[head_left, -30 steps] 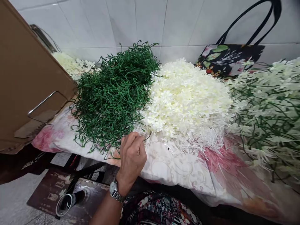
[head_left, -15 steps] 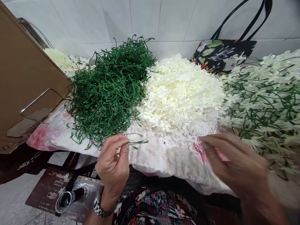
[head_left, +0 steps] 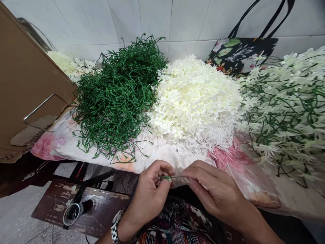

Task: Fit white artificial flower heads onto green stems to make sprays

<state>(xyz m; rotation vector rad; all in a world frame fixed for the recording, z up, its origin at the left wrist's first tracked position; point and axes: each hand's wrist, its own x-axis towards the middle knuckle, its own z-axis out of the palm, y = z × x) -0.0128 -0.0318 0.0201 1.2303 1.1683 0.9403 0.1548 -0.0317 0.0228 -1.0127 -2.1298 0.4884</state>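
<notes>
Both grips pinched shut on one green stem [head_left: 166,177], long axis crosswise between them, my left hand [head_left: 149,195] on one end, right hand [head_left: 215,195] on the other, just short of the surface [head_left: 63,149] edge.

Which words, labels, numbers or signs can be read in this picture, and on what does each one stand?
White marks on the dark surface: letters, too blurred to read.
Pale marks on the brown board: too blurred to read.
Wristwatch: nothing legible.
Floral bag: no words.
Green stem pinched between left hand and right hand: no writing.
</notes>
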